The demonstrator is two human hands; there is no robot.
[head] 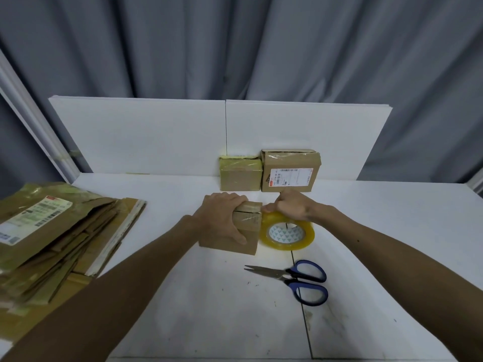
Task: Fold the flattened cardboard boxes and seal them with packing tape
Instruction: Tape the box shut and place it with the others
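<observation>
Scissors [290, 276] lie unused; box [235, 240] is clasped by left grip [222, 215], tape roll [287, 245] by right grip [292, 207] (best drawn taut).

Head view — down, over table [183, 296].

Just beyond held box [230, 241] and tape roll [287, 245] — two sealed boxes [240, 176] against back board [156, 134]. Scissors [295, 278] nearer than roll. Flat cardboard stack [60, 236] well left. Table [392, 231] right of grip — free passage.
</observation>
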